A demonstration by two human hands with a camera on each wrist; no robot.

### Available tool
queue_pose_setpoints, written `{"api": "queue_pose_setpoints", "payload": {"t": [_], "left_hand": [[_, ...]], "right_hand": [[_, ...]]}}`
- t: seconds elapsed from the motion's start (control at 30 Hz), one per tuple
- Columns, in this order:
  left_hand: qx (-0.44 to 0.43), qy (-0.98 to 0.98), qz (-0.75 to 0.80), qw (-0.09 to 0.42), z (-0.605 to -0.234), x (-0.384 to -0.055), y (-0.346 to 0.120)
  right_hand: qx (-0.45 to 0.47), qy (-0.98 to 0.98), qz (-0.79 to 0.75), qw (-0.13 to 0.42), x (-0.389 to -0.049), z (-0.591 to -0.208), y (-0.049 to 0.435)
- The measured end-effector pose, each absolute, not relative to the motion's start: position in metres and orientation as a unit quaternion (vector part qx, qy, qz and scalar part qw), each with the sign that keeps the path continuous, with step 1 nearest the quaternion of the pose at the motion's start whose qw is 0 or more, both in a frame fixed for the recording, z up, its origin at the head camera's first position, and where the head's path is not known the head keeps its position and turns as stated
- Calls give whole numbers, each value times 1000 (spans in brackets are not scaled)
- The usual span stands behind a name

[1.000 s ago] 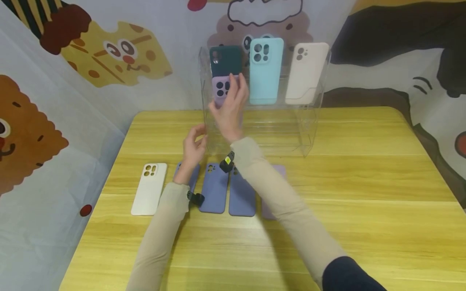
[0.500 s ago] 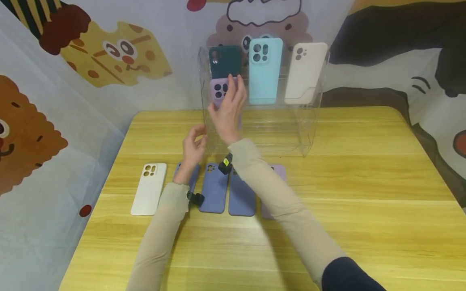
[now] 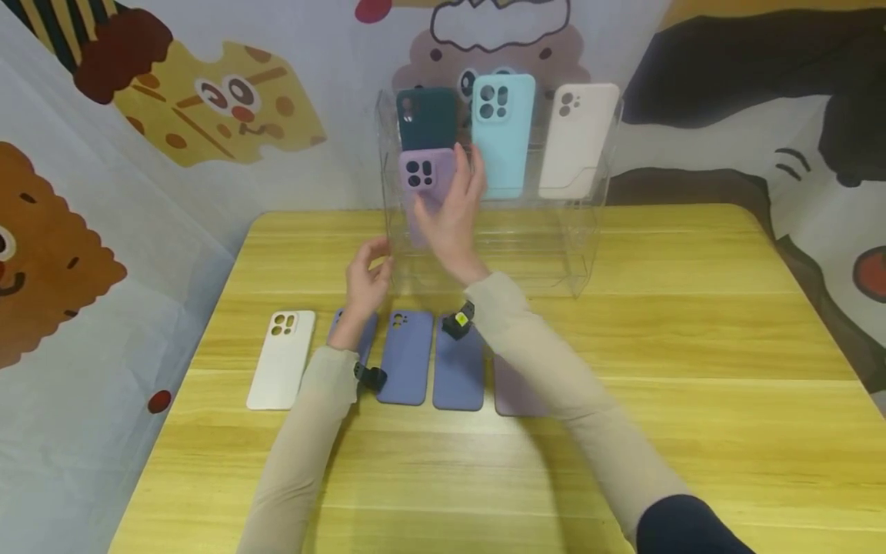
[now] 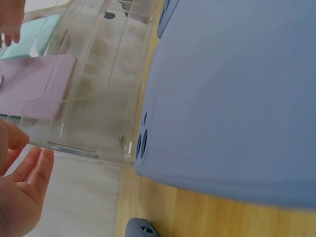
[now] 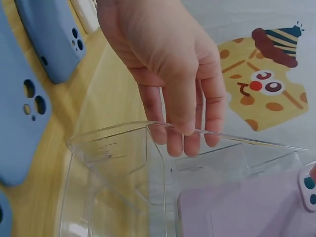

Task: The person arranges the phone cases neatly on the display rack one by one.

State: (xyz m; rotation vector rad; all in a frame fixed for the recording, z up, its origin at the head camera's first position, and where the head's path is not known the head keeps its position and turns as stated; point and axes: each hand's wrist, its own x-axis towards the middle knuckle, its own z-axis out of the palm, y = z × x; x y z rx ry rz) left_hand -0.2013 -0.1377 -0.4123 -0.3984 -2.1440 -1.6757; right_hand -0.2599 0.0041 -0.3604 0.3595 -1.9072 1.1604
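A purple phone case (image 3: pixel 443 173) leans in the lower front tier of a clear acrylic display stand (image 3: pixel 533 246), in front of a dark green phone case (image 3: pixel 432 119). My right hand (image 3: pixel 453 219) is by the purple case's right edge, fingers extended and spread from the thumb. In the left wrist view, that hand (image 4: pixel 11 19) appears apart from the purple case (image 4: pixel 42 84). My left hand (image 3: pixel 367 281) holds the stand's left side panel. The right wrist view shows this left hand (image 5: pixel 173 74) with thumb and fingers on either side of the panel's edge.
A light blue phone case (image 3: pixel 501 138) and a cream one (image 3: pixel 577 142) stand in the upper tier. On the wooden table (image 3: pixel 692 346) lie a white case (image 3: pixel 280 362), several blue-violet cases (image 3: pixel 404 358) and a pale purple one (image 3: pixel 519 388), partly under my right arm.
My right hand has come off the purple case and shifted right, uncovering more of it. The purple case stays leaning in the stand. My left hand keeps its place on the side panel.
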Motion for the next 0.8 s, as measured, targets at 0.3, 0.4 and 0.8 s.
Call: {"api": "queue_pose_setpoints", "payload": {"t": [0.3,0.4,0.8], "left_hand": [[-137,-759,-607,194,-412,-202,-137],[-136,-759,-606,196,-412,-201,-137],[-135,-761,-604,195,-411,-200,-136]], "right_hand": [[155,-786,471,370,-238,-363,32],[157,-793,469,356,-231,-367,40],[188,-809,445,334,-199,-391,72]]}}
